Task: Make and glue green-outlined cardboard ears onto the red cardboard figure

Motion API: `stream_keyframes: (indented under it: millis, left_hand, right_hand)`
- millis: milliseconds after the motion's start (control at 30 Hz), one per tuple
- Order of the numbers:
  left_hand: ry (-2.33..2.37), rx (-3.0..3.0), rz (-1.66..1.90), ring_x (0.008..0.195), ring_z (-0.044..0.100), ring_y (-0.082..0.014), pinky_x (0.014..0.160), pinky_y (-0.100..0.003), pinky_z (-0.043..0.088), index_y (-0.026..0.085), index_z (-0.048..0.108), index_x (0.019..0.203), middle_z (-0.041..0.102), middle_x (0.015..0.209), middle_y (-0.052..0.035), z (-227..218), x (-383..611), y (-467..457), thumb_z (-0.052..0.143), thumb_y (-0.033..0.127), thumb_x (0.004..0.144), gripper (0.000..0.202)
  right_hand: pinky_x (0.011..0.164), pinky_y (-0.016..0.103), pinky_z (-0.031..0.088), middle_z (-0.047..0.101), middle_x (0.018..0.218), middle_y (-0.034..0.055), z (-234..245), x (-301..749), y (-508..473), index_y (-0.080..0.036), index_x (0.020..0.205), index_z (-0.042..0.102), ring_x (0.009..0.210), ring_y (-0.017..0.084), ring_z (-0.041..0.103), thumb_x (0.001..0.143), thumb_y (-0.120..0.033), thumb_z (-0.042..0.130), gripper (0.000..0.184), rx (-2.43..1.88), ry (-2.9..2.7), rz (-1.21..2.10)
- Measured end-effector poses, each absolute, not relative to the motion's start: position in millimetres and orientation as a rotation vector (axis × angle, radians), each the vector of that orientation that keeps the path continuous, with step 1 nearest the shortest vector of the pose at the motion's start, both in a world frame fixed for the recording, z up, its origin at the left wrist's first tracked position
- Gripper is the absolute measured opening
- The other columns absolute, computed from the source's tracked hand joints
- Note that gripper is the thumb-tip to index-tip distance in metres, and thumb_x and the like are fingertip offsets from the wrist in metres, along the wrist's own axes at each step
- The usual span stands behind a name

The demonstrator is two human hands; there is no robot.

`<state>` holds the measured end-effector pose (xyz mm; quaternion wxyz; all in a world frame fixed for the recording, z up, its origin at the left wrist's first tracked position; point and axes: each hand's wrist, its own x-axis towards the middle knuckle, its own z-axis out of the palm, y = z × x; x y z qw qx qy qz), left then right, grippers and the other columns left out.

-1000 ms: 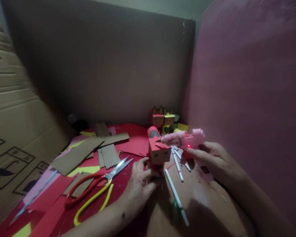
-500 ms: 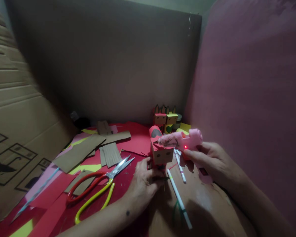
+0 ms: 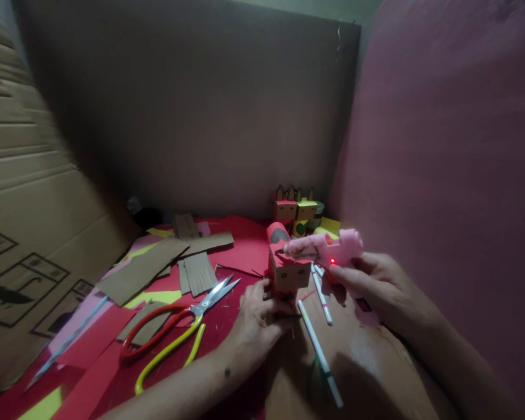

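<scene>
- Moved since one second earlier: the pink glue gun (image 3: 351, 240), its nozzle now farther left over the red figure's (image 3: 291, 275) head.
- Grey panel (image 3: 192, 105), pink wall (image 3: 441, 146) and cardboard box (image 3: 30, 198): bounding three sides; open air above the hands.
- Brown surface (image 3: 376, 364): figure near its left edge.
- Right hand (image 3: 387, 286): gripping the glue gun.
- Left hand (image 3: 260, 318): grasping the figure low.
- Scissors (image 3: 199, 310): parted, left of the left hand.

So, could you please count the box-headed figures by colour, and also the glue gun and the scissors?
Red box-headed figures: 2 (front red figure at the left hand, rear red figure)
Yellow box-headed figure: 1
Pink glue gun: 1, in the right hand
Scissors: 1 pair
Total: 5
</scene>
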<state>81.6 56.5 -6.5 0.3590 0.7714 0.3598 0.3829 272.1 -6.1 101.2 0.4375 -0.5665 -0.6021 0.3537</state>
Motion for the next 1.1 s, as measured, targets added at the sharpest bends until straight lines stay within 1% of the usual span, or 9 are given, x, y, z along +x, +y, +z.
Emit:
stream_keyframes:
  millis: [167,400,633,733,867,1100]
  left_hand:
    - [0.869,1.918,0.999,0.111,0.048,-0.0285,0.098,-0.049,0.039,0.028,0.074,0.074,0.056,0.112,-0.005,-7.9,83.7,58.1,0.074,0.013,0.068,0.016]
    - [0.758,1.86,1.045,0.11,0.048,-0.0275,0.098,-0.047,0.04,0.027,0.075,0.072,0.057,0.111,-0.0052,-3.7,85.9,60.2,0.075,0.015,0.067,0.014]
    - [0.661,1.816,1.062,0.104,0.052,-0.0237,0.092,-0.04,0.046,0.024,0.074,0.072,0.056,0.107,-0.0059,-3.0,87.3,61.4,0.071,0.011,0.068,0.014]
    - [0.644,1.806,1.065,0.103,0.052,-0.0232,0.093,-0.041,0.045,0.024,0.074,0.072,0.055,0.105,-0.0057,-3.2,87.2,61.4,0.071,0.01,0.068,0.014]
    - [0.634,1.804,1.059,0.103,0.052,-0.0235,0.093,-0.042,0.044,0.023,0.074,0.072,0.055,0.104,-0.006,-3.3,86.4,61.0,0.071,0.013,0.069,0.011]
    - [0.641,1.804,1.056,0.103,0.052,-0.0238,0.091,-0.041,0.044,0.023,0.074,0.072,0.055,0.106,-0.0065,-2.6,87.2,61.9,0.071,0.012,0.069,0.012]
  right_hand:
    - [0.04,0.02,0.035,0.054,0.055,0.0001,100.3,270.9,-4.6,-0.016,0.067,0.064,0.046,0.009,0.048,0.08,-0.044,0.059,0.031,-1.387,-1.492,0.906]
    - [0.038,0.019,0.035,0.055,0.056,0.0,100.0,271.4,-5.2,-0.016,0.068,0.065,0.043,0.007,0.047,0.08,-0.045,0.059,0.032,-1.4,-1.485,0.912]
    - [0.038,0.018,0.034,0.053,0.053,-0.0011,100.6,268.8,-5.5,-0.015,0.063,0.063,0.041,0.006,0.046,0.08,-0.043,0.06,0.033,-1.391,-1.477,0.916]
    - [0.038,0.017,0.034,0.055,0.055,-0.0009,99.0,271.0,-6.8,-0.016,0.065,0.064,0.042,0.006,0.046,0.081,-0.045,0.059,0.034,-1.413,-1.468,0.916]
    - [0.037,0.016,0.032,0.054,0.055,-0.001,98.1,272.4,-7.9,-0.015,0.065,0.064,0.042,0.005,0.043,0.08,-0.047,0.061,0.035,-1.435,-1.428,0.901]
    - [0.036,0.015,0.032,0.052,0.052,-0.0022,102.5,267.6,-7.4,-0.014,0.063,0.062,0.038,0.004,0.044,0.081,-0.043,0.059,0.034,-1.399,-1.48,0.922]
